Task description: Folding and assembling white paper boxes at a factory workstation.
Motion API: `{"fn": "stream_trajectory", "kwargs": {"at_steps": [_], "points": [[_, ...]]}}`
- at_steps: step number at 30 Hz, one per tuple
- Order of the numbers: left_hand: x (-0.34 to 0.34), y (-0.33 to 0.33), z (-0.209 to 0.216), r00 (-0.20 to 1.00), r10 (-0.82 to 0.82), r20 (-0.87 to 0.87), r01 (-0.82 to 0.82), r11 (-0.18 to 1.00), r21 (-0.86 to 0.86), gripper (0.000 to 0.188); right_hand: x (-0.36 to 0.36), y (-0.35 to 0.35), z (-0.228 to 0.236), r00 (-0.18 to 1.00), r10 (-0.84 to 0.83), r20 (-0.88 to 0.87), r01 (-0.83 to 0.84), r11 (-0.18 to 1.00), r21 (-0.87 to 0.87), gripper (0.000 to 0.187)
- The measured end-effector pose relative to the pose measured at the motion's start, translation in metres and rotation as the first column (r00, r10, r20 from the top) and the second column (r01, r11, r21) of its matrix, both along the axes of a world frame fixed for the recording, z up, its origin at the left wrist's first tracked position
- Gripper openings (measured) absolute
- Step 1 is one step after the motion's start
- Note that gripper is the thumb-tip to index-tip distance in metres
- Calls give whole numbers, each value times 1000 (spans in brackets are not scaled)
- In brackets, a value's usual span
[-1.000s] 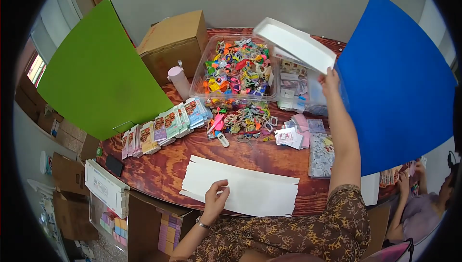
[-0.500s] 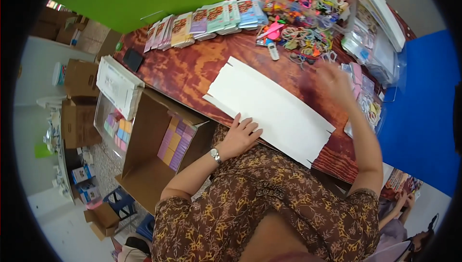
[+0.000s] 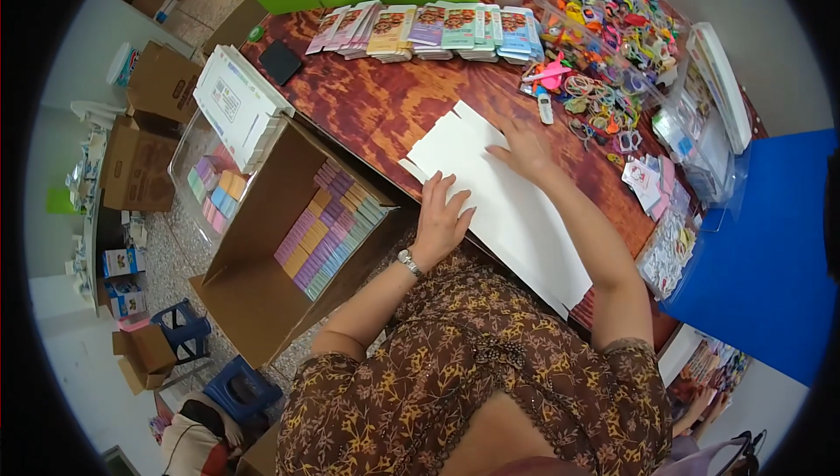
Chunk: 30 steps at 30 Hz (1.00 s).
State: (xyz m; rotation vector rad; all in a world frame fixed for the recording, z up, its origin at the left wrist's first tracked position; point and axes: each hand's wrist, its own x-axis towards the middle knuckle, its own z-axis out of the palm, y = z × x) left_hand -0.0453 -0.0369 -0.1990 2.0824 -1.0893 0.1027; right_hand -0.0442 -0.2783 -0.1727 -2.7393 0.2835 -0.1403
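A long white sheet of card [image 3: 507, 200] with notched ends lies slantwise across the red-brown marbled table. My left hand [image 3: 442, 224] rests on its near long edge, fingers spread and holding nothing. Across from it, my right hand [image 3: 525, 152] lies at the far long edge with fingers stretched out and thumb apart over the card; it is open. My right forearm passes above the card's lower right part and hides some of it.
Coloured packets [image 3: 429, 30] stand in a row at the back. A clear bin of colourful trinkets [image 3: 617, 12] is at the far right. Left of the table, a cardboard box [image 3: 254, 222] holds stacked small pastel boxes. White flat packs [image 3: 241, 104] sit beside it. A blue panel [image 3: 761, 240] stands on the right.
My right hand has come left from the trinket side onto the card's far edge. The left hand stays at the near edge. The whole view has shifted, showing more of the box.
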Motion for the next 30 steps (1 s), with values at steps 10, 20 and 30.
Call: {"fn": "stream_trajectory", "kwargs": {"at_steps": [10, 20, 30], "points": [[3, -9, -3, 686, 377, -622, -537, 839, -84, 89, 40, -10, -31, 987, 6, 160, -99, 805, 585, 22], [19, 0, -23, 868, 305, -393, -375, 920, -115, 26, 41, -24, -13, 862, 460, 212, -505, 810, 298, 9], [24, -1, -48, 939, 260, -227, -296, 945, -141, 12, 57, -30, 15, 793, 546, -271, -340, 765, 547, 7]]}}
